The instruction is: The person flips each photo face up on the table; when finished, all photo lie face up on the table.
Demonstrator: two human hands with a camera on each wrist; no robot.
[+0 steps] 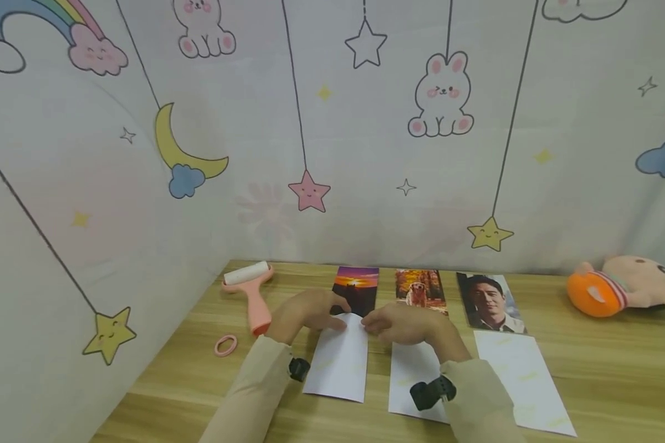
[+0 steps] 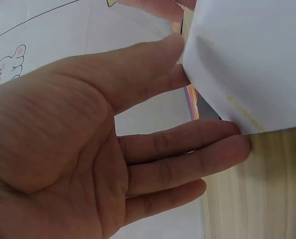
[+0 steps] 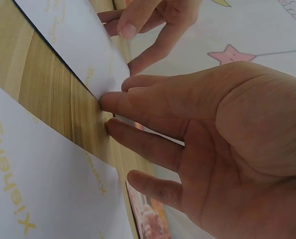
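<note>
A white sheet (image 1: pixel 340 363) with faint yellow print lies on the table, its far end bending slightly upward. My left hand (image 1: pixel 310 311) is at the sheet's far left corner, index fingertip touching the edge and the other fingers extended. At the opposite corner, the index fingertip of my right hand (image 1: pixel 404 323) meets the edge, its thumb lying along that finger. No clear pinch shows in either wrist view. Just beyond the sheet is a sunset photo (image 1: pixel 360 286), partly hidden by my hands. A second white sheet (image 1: pixel 412 381) lies under my right forearm.
Behind the second sheet lies a dog photo (image 1: pixel 419 288). A portrait photo (image 1: pixel 490 301) and a third white sheet (image 1: pixel 523 381) are to the right. A pink-handled roller (image 1: pixel 253 295) and a pink ring (image 1: pixel 225 346) lie left; a plush toy (image 1: pixel 620 289) lies far right. A printed curtain (image 1: pixel 366 154) hangs behind.
</note>
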